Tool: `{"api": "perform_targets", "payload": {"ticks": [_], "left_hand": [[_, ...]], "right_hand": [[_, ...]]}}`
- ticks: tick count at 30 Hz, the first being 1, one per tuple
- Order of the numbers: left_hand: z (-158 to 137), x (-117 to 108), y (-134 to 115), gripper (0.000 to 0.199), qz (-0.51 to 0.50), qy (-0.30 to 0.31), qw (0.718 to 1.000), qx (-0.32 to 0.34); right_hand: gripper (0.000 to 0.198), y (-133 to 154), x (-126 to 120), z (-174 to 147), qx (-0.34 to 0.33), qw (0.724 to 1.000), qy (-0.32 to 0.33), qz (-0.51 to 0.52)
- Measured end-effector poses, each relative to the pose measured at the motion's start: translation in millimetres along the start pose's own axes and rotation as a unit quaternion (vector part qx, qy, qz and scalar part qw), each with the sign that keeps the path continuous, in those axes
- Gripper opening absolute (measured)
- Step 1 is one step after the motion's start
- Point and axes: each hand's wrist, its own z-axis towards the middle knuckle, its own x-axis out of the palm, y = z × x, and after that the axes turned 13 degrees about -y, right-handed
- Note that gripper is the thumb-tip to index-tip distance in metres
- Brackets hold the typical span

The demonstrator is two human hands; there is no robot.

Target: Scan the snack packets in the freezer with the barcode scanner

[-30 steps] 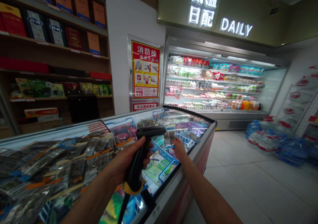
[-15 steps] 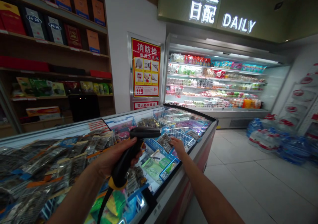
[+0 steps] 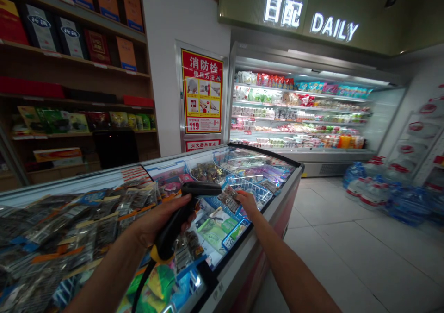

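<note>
My left hand (image 3: 163,218) is wrapped round the grip of a black and yellow barcode scanner (image 3: 201,189), its head pointing right and its cord hanging down. In my right hand (image 3: 247,203), the fingers pinch the edge of a small clear packet with dark contents (image 3: 229,198). The packet lies in front of the scanner's head, above the chest freezer (image 3: 227,276). Under both hands, through the freezer's glass, blue wire baskets and a green-and-white bag (image 3: 213,229) show.
Many similar dark packets (image 3: 79,220) are spread over the freezer top at left. Shelves of boxes (image 3: 100,46) rise behind. A lit refrigerated display (image 3: 298,114) stands at the back. Bundled water bottles (image 3: 367,192) sit on the tiled floor at right.
The view has shifted slightly. Both hands keep their holds, and the scanner and packet stay nearly where they were, with the packet perhaps tilted a little differently.
</note>
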Motion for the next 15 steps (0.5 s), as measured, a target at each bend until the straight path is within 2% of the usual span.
{"api": "perform_targets", "payload": {"ticks": [5,9,12,15], "left_hand": [[-2,-2,-5,0.021,-0.002,-0.028,0.999,0.017],[-8,-17,-10,0.021,-0.011,-0.083,0.996,0.040],[-17,-33,-11,0.022,-0.011,-0.160,0.986,0.047],[-28,-47,-10,0.026,-0.002,-0.238,0.971,0.035]], "right_hand": [[0.017,-1,-1,0,-0.005,1.000,0.010,0.004],[0.020,5,6,-7,0.012,0.999,0.007,0.046],[0.030,16,25,-23,0.014,0.997,0.031,0.068],[0.034,28,55,-42,0.002,0.996,0.068,0.059]]}}
